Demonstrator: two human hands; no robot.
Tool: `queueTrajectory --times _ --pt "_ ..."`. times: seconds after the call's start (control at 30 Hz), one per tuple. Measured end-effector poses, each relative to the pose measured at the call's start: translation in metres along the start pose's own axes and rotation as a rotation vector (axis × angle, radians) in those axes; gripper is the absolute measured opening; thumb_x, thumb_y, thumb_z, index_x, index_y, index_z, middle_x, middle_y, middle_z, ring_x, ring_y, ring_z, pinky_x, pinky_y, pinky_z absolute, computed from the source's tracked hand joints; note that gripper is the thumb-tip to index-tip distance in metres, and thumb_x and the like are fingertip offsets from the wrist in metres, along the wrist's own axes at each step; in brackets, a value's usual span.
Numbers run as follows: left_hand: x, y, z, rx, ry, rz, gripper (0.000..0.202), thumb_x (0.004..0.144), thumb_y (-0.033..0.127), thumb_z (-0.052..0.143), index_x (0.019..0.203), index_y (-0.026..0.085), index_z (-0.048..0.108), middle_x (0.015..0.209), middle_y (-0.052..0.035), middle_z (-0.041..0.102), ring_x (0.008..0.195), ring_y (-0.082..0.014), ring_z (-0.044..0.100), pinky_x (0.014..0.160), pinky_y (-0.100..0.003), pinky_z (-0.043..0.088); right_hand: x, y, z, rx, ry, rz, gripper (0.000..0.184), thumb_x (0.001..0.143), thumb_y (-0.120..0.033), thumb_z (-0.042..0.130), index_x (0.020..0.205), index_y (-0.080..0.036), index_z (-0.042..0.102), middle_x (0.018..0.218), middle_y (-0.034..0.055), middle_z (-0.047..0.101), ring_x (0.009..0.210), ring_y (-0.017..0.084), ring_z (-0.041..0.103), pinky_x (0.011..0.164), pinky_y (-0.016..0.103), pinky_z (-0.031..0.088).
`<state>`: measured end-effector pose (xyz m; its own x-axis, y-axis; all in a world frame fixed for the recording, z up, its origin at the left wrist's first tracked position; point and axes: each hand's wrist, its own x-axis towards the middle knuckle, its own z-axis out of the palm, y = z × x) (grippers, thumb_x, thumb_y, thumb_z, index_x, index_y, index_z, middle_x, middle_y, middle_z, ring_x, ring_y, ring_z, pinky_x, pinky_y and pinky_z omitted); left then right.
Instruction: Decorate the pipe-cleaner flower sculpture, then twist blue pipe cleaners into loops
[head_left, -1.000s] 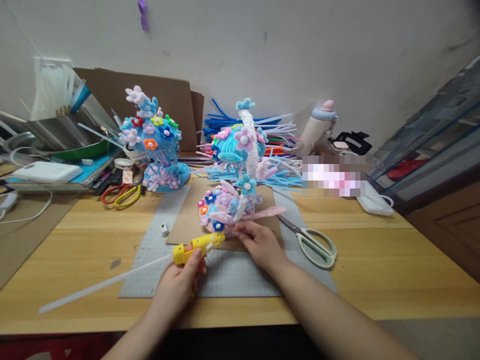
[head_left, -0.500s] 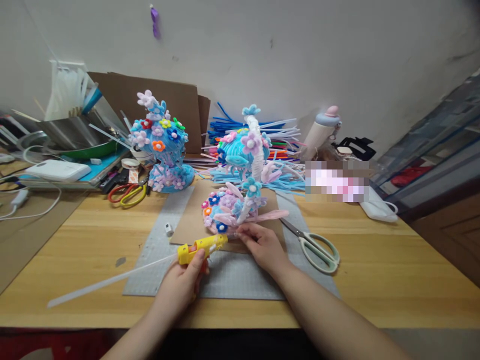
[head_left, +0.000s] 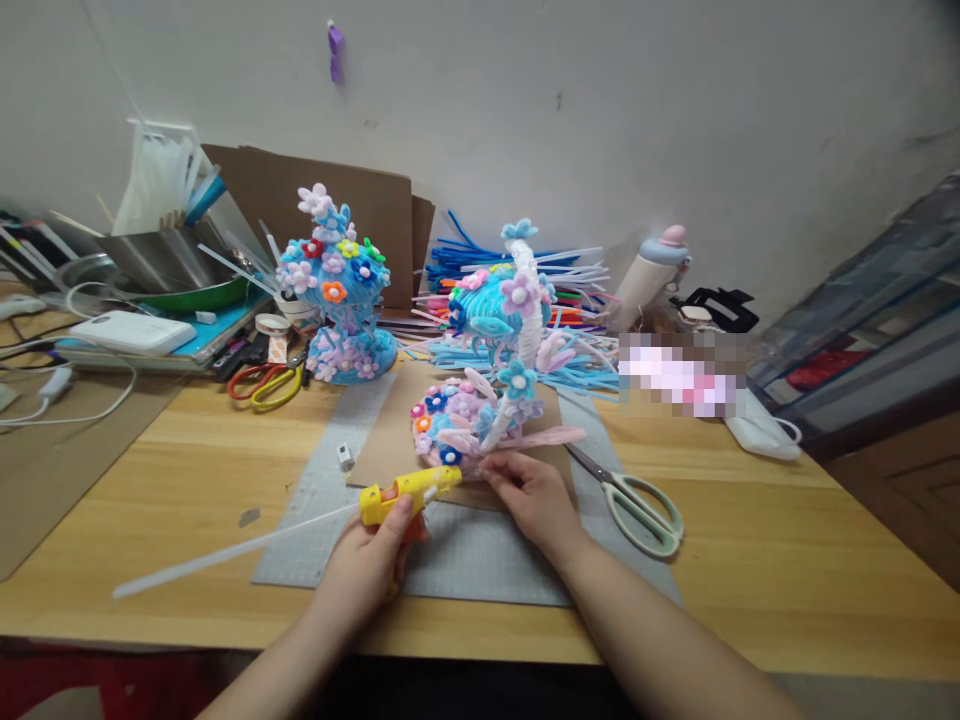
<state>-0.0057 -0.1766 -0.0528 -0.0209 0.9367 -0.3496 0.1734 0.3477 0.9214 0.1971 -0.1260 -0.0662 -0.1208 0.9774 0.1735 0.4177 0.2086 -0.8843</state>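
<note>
The left hand (head_left: 373, 548) is clamped around the glue gun (head_left: 405, 493), apparently to aim it at the near edge of the flower ornament (head_left: 463, 405). The right hand (head_left: 536, 500) has its fingertips pinched together at that edge, perhaps steadying it; I cannot tell whether anything is between them. Scissors (head_left: 607, 480) lie rightward, handles nearest, seemingly for easy reach. The flower ornament stands on cardboard (head_left: 386, 445) over a mat (head_left: 487, 560), likely shielding the table (head_left: 750, 560).

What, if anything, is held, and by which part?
Left hand: glue gun, by its handle. Right hand: at near edge of flowered craft; its grip can't be told.
</note>
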Motion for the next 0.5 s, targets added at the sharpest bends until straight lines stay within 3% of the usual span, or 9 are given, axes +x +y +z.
queueTrajectory --times 0.5 --pt "-0.0037 0.0046 0.0001 0.071 -0.029 0.004 0.061 0.072 0.072 0.04 0.065 0.015 0.06 0.042 0.0026 0.04 0.038 -0.0112 0.037 0.038 -0.022 0.026 -0.0006 -0.0001 0.0 -0.011 -0.022 0.012 0.016 0.082 -0.032 0.053 0.084 -0.022 0.065 0.074 -0.0007 0.068 0.068 0.016 0.06 0.064 0.026 0.045"
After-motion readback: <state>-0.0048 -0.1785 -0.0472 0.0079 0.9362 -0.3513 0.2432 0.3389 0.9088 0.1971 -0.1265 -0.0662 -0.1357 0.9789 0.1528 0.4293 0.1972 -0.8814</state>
